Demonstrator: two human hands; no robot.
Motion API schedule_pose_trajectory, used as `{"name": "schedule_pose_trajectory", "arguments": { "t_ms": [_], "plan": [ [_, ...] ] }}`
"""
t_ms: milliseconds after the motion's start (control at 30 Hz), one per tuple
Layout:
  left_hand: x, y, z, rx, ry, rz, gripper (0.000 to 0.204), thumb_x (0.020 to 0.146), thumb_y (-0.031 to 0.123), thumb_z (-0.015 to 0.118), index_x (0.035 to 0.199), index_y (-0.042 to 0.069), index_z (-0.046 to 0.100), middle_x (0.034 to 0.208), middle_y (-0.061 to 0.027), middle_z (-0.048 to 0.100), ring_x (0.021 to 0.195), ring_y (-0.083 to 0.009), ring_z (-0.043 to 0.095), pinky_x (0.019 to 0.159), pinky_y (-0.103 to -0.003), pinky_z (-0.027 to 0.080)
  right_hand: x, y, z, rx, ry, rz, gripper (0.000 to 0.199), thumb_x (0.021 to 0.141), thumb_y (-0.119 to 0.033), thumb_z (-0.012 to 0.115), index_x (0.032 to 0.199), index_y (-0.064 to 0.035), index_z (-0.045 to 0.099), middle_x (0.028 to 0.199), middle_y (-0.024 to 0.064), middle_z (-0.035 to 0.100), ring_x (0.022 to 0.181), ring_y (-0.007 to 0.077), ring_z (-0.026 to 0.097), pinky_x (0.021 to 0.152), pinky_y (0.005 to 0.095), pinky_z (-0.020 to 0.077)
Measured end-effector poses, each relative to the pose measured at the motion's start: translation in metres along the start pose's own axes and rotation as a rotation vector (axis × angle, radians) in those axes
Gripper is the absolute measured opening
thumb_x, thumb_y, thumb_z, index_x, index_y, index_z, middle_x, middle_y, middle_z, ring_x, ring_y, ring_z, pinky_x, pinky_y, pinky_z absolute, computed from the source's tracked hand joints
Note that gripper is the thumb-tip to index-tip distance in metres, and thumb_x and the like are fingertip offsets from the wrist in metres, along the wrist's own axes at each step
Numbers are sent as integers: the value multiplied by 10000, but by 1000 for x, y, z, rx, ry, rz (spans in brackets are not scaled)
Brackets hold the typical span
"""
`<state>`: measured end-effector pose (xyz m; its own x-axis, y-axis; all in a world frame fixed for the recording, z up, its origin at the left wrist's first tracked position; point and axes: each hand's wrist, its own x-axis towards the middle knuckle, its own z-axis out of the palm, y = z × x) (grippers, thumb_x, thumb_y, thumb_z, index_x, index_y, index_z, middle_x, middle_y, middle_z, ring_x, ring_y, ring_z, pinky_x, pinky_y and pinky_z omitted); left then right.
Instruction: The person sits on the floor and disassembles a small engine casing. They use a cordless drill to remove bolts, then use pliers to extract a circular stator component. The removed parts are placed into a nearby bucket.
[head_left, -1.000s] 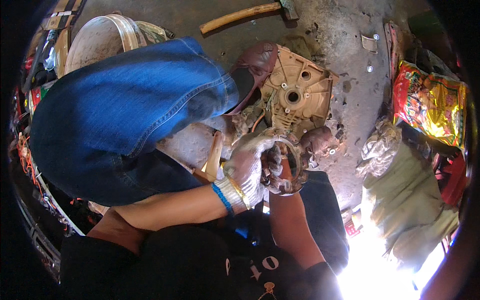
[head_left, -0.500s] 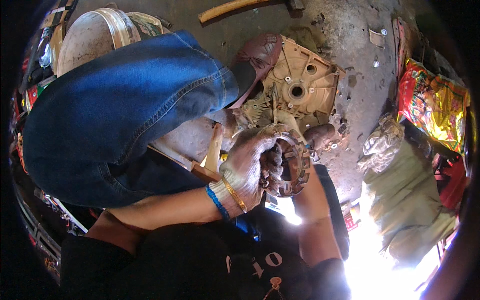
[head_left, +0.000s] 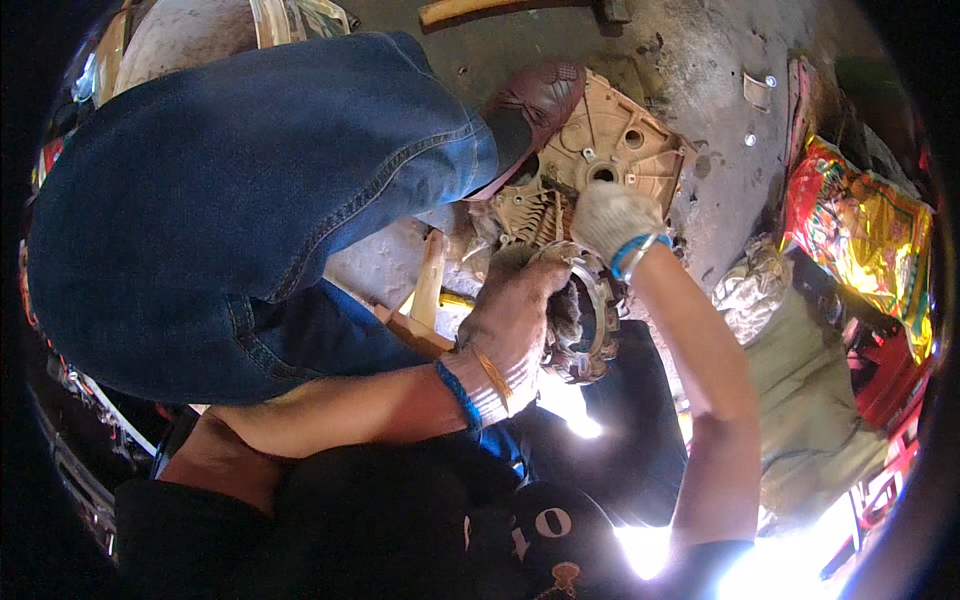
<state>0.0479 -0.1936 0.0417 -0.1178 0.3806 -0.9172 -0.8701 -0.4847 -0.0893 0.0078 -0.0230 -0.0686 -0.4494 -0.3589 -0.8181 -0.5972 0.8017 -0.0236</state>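
Note:
My left hand (head_left: 508, 318), in a soiled knit glove with a blue cuff, is closed on a round metal part with a notched rim (head_left: 602, 335). The part is tilted, with its open centre partly covered by my fingers. My right hand (head_left: 618, 222), in a paler glove, reaches past it to the near edge of a tan cast-metal housing (head_left: 612, 140). Its fingers are curled, and whatever they hold is hidden. The housing lies on the floor, with a round bore near its middle and a finned section (head_left: 530, 215) at its near left.
My maroon shoe (head_left: 540, 100) presses beside the housing. A wooden handle (head_left: 470, 10) lies at the far edge. Wooden pieces (head_left: 428, 285) stand by my left wrist. To the right are a crumpled rag (head_left: 752, 290), a shiny red-and-gold bag (head_left: 860, 245) and olive cloth (head_left: 815, 400).
My right hand has come out from behind the ringed part and moved forward to the housing. My left hand still grips the part, now slightly farther right.

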Motion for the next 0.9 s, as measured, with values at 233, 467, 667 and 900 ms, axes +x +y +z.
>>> {"name": "schedule_pose_trajectory", "arguments": {
  "t_ms": [233, 467, 667, 900],
  "plan": [
    [4, -12, -3, 54, 49, 107, 158, 968, 215, 571, 929, 81, 644, 737, -25, 642, 620, -133, 619, 578, -269, 521, 3, -10, 27, 165, -19, 54, 202, 873, -181, 594, 897, -111, 782, 866, 85, 741, 824, 280, 736, 657, 448, 601],
    [2, -4, 4, -55, 38, 37, 154, 949, 214, 609, 899, 74, 650, 708, -37, 643, 579, -146, 611, 526, -301, 525, -14, -74, 90, 2368, 395, -78, 347, 926, -326, 603, 1112, -38, 656, 979, 99, 692, 821, 252, 677, 723, 367, 568],
    [-3, 5, 15, -134, 40, -31, 173, 950, 239, 610, 895, 78, 643, 711, -49, 640, 575, -172, 621, 495, -327, 533, -66, -116, 77, 1797, 766, 133, 414, 958, -452, 593, 1135, -80, 634, 918, 85, 684, 749, 200, 673, 629, 313, 576],
    [5, 7, 12, -67, -82, -110, 216, 953, 265, 603, 868, 68, 624, 682, -55, 600, 548, -185, 569, 462, -318, 460, -78, -126, 45, 2576, 754, 79, 376, 905, -328, 658, 1166, -60, 619, 1064, 118, 665, 914, 216, 658, 782, 351, 554]
  ]
}}
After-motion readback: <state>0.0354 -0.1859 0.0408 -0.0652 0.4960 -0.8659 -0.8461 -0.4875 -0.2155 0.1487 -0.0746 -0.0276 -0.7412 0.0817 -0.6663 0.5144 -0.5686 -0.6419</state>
